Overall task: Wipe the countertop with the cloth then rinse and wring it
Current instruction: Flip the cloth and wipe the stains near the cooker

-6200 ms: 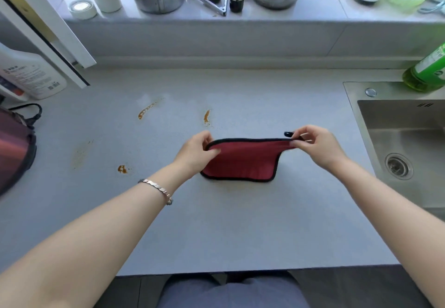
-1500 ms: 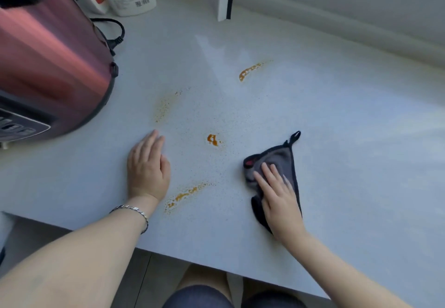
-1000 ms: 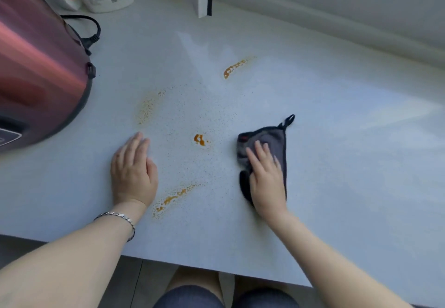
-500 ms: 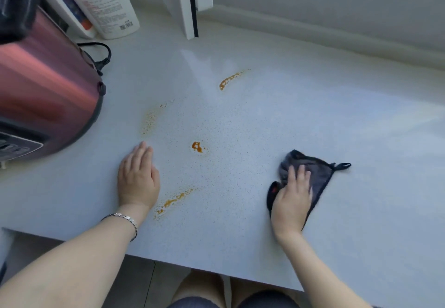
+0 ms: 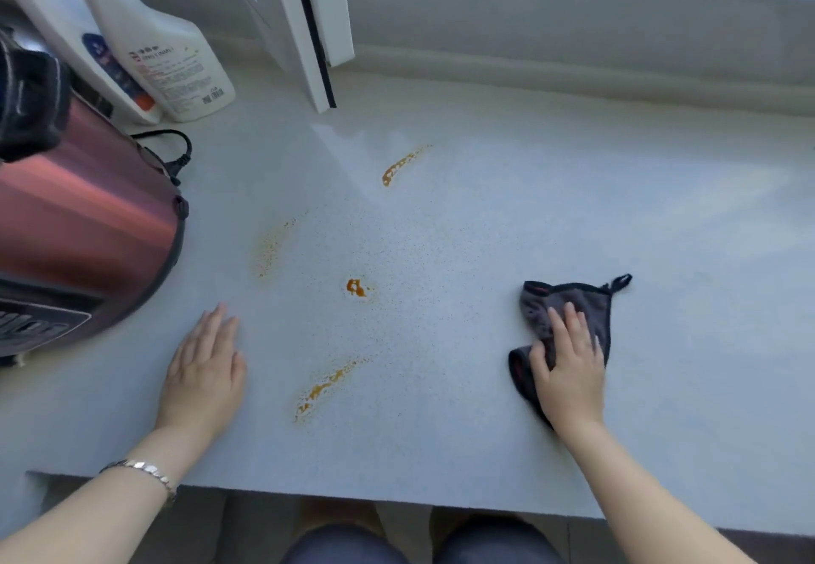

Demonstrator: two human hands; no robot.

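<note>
You see the dark grey cloth (image 5: pixel 569 312) with black edging, crumpled flat on the pale desk (image 5: pixel 485 219), its small loop pointing right. Orange stains (image 5: pixel 356 287) lie well left of it.

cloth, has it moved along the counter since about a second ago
Yes. The cloth under the right hand has slid right, away from the small orange stain it lay beside then, leaving a wide gap of bare countertop.
</note>
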